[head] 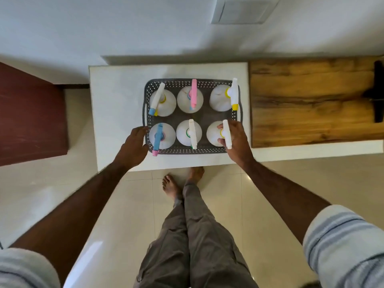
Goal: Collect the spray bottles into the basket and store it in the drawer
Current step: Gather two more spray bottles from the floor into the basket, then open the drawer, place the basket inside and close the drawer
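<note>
A grey perforated basket (pixel 182 151) sits on a white table top (pixel 118 96) and holds several white spray bottles in two rows. One has a pink trigger head (pixel 194 92), one a blue head (pixel 158 136), one a yellow-tipped head (pixel 234 94). My right hand (pixel 235 138) is wrapped around the front right bottle (pixel 226 134) inside the basket. My left hand (pixel 135 145) rests against the basket's left front side, fingers curled at the rim; whether it grips the rim I cannot tell.
A wooden surface (pixel 311 100) adjoins the table on the right, with a dark object (pixel 377 92) at its far end. A dark red cabinet (pixel 31 117) stands to the left. My legs and bare feet (pixel 180 183) stand on the glossy tiled floor below the table.
</note>
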